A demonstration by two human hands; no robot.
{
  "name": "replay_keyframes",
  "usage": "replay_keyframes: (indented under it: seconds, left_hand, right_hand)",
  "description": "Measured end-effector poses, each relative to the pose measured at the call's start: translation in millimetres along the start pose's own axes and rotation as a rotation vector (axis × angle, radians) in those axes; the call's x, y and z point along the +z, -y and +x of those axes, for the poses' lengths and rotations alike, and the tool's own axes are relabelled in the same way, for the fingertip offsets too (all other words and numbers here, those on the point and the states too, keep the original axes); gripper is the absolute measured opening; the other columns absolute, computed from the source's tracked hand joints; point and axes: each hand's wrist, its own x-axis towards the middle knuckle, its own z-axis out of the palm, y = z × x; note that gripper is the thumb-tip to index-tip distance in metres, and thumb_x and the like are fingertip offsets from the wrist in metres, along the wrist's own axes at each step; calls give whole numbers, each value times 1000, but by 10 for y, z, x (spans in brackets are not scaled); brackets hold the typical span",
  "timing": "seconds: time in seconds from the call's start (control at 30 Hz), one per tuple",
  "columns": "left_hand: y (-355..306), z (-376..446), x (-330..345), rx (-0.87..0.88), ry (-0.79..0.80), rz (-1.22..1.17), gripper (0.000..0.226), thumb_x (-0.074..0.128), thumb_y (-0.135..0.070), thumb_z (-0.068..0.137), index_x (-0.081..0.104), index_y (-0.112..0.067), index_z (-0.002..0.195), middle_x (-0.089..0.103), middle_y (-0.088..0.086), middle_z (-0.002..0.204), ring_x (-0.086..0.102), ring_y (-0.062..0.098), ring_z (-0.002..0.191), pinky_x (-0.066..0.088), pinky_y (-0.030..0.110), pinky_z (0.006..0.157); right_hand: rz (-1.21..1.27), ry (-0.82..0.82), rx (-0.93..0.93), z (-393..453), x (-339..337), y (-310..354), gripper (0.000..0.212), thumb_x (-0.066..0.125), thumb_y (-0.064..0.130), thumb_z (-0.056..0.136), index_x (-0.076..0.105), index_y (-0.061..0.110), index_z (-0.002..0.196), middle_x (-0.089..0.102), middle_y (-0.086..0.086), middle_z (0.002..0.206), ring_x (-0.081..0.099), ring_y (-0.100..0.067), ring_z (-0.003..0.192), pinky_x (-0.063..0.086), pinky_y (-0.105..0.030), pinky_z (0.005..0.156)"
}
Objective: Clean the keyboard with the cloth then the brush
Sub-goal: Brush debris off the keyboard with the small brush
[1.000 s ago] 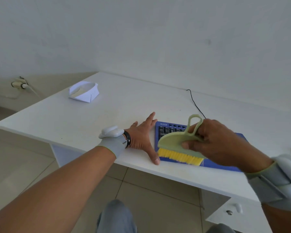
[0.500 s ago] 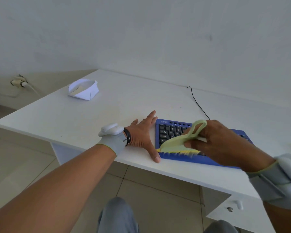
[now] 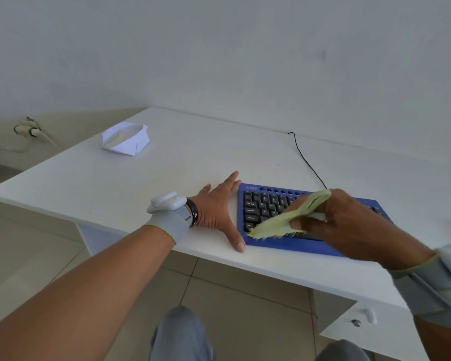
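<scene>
Keyboard: blue keyboard [image 3: 292, 246] with dark keys lies at the near edge of my white desk [image 3: 130, 183], toward 4 o'clock of the desk's middle; I see its black cable [image 3: 306, 161] running off toward 12 o'clock to the wall.
Brush: pale green brush [image 3: 284, 221] with yellow bristles sits tilted over the keyboard's left half, bristle tips down on the lower rows; it looks blurred to me.
Right hand: my right hand [image 3: 349, 225] is clamped on the brush handle, fingers curled round it, above the keyboard's middle.
Left hand: my left hand [image 3: 216, 212] lies flat on the desk, fingers spread apart, at the keyboard's 9 o'clock; the thumb tip lies just beside the near-left corner, and I cannot tell whether it touches.
Wrists: I see a grey band with a white unit on each.
Paper: folded white paper tray [image 3: 125, 139] sits at 10 o'clock, well apart from the keyboard.
Cloth: I cannot make it out anywhere.
</scene>
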Motion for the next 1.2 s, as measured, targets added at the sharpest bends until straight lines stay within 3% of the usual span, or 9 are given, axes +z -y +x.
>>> replay_keyframes:
  seconds: [0.13,0.23,0.5,0.6,0.73,0.83,0.97,1.07,1.2]
  left_hand:
    - [6,1,9,2,-1,8,162,90,-60,44,-29,-30,150,-2,-13,165,-3,6,151,-16,44,120]
    - [2,-1,4,0,-1,14,160,92,-56,49,-29,-29,151,-2,-13,165,-3,7,151,-15,44,120]
    - [11,10,9,-14,17,25,162,89,-63,44,-32,-33,148,-5,-15,165,-6,7,150,-15,44,120]
    - [-20,-9,-1,-28,19,37,166,88,-66,39,-32,-32,148,-5,-15,165,-5,8,151,-14,44,121]
    - [-157,-97,-22,-67,-14,17,153,92,-44,59,-29,-28,151,3,-11,164,-5,14,150,-11,40,118]
    - [-101,-77,-17,-41,8,26,162,92,-57,48,-32,-31,149,-2,-15,164,-8,10,150,-16,39,119]
    - [-25,-29,-4,-43,28,9,165,88,-64,38,-32,-34,148,-4,-19,164,-9,8,150,-16,41,120]
    - [-48,-25,0,-26,8,26,167,88,-66,36,-31,-33,149,-2,-18,164,-6,6,150,-15,42,120]
    - [-15,3,6,-54,14,54,167,82,-77,28,-24,-37,151,-7,-18,164,-7,10,151,-13,46,121]
  right_hand:
    - [-23,-177,47,-5,-226,-30,12,69,18,87,72,29,89,67,12,74,61,-9,67,48,-19,61]
    - [-35,-105,143,53,-200,-107,12,69,22,87,69,34,88,67,5,76,61,-8,60,47,-24,56]
    - [-69,-105,128,315,169,-77,14,67,27,90,70,18,100,61,5,82,53,-9,65,38,-20,57]
    - [1,-127,124,391,226,-24,16,67,26,90,70,18,104,63,4,88,57,-8,72,41,-18,62]
    - [255,-248,147,385,232,21,13,65,25,91,70,17,100,64,10,78,55,2,60,38,-10,57]
    - [299,-337,190,306,73,-12,11,64,22,92,70,16,100,61,14,64,50,2,45,37,-12,47]
    - [-12,-219,224,288,-9,-65,19,67,25,90,68,20,108,58,7,78,49,-2,60,33,-12,52]
    - [-31,-131,167,362,181,15,21,66,25,90,68,19,111,61,-2,92,54,-6,69,34,-12,56]
    - [120,-199,139,461,370,105,14,65,23,91,68,19,105,65,-3,93,62,-19,78,45,-15,58]
